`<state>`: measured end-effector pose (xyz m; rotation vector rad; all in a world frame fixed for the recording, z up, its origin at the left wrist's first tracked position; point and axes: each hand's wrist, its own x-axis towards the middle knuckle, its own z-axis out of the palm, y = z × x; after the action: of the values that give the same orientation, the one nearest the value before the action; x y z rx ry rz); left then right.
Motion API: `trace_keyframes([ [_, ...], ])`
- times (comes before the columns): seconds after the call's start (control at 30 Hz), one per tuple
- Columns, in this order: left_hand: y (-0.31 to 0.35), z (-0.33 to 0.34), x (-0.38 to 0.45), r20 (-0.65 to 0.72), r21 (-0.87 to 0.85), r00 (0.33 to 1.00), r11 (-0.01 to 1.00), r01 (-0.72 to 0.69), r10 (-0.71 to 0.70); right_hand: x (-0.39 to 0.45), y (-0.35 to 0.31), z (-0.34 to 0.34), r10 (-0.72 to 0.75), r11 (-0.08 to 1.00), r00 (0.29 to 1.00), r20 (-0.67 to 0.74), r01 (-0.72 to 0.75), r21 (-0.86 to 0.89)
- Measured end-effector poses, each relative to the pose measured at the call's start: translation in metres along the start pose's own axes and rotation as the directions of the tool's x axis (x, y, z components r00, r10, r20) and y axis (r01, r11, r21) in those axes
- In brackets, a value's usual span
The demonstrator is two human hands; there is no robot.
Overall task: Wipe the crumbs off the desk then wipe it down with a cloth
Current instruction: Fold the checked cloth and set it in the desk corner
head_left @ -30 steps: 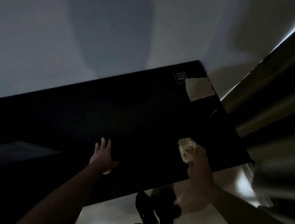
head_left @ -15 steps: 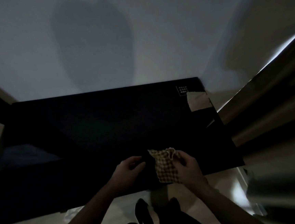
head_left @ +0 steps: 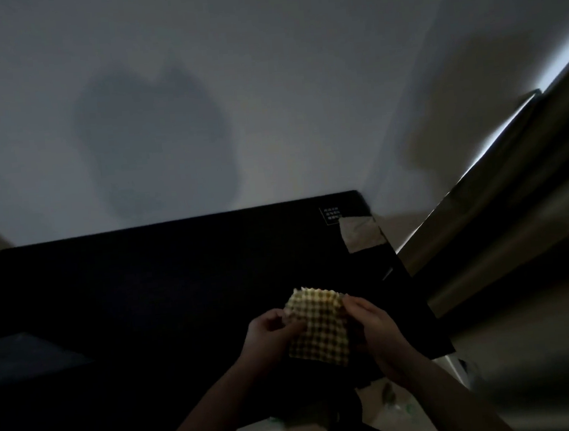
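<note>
We hold the checked cloth (head_left: 320,325) between both hands above the dark surface (head_left: 166,294), near its front edge at about five o'clock. Our left hand (head_left: 273,336) pinches the cloth's left edge from nine o'clock, fingers closed on the fabric. Our right hand (head_left: 375,324) grips its right edge from three o'clock, likewise clamped. The cloth hangs spread between them. A pale patch (head_left: 362,234) lies at the surface's far right corner, around one o'clock.
</note>
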<state>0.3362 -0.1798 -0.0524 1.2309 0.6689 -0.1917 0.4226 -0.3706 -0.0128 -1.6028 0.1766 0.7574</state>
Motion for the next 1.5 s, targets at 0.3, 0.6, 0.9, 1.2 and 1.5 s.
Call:
trace_keyframes([
  [0.3, 0.032, 0.047, 0.05, -0.067, 0.022, 0.995, 0.997, -0.067, 0.069, 0.067, -0.011, -0.059, -0.021, 0.99, 0.999, -0.039, 0.015, -0.14],
  [0.6, 0.059, 0.128, 0.145, -0.137, 0.186, 0.989, 0.982, -0.038, 0.064, 0.17, -0.058, -0.133, -0.074, 0.972, 0.997, -0.025, 0.067, -0.223],
  [0.9, 0.066, 0.195, 0.262, -0.32, 0.15, 0.943, 0.978, 0.142, -0.088, 0.293, -0.078, -0.193, -0.031, 0.945, 1.0, 0.0, 0.029, -0.327],
  [1.2, 0.074, 0.206, 0.358, -0.337, 0.38, 0.93, 0.884, 0.273, -0.143, 0.404, -0.088, -0.209, 0.116, 0.92, 0.991, 0.07, -0.08, -0.384],
  [1.5, 0.142, 0.212, 0.435, -0.367, 0.53, 0.922, 0.843, 0.095, 0.126, 0.475, -0.143, -0.194, -0.245, 0.877, 0.969, -0.012, 0.217, -0.429],
])
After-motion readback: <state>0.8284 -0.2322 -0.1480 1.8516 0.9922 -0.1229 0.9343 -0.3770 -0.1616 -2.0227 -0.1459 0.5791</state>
